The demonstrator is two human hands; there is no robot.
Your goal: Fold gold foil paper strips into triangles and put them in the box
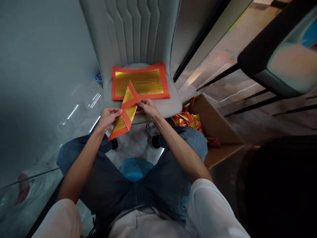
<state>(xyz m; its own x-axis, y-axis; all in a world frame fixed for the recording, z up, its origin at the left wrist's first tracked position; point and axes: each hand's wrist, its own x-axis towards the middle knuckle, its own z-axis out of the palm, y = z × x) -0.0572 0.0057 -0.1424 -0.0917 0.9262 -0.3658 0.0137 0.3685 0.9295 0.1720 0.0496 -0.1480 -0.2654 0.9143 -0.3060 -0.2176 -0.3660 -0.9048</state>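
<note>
A sheet of red-orange and gold paper [126, 110], folded into a slanted shape with pointed ends, is held up between my two hands. My left hand [110, 117] pinches its left edge, thumb on top. On the opposite edge, my right hand [148, 108] grips the paper between thumb and fingers; some of those fingers are hidden. Just beyond lies a stack of flat gold paper sheets with red-orange borders [143, 82], on the seat of a grey chair [170, 105]. The upper tip of the folded paper overlaps the stack in view.
To the right of my knee, an open cardboard box [223, 129] contains several folded red and gold papers [188, 120]. A blue plastic object [136, 169] is on the floor between my legs. Another chair [267, 62] with dark legs stands at the upper right. A grey panel [44, 66] rises on the left.
</note>
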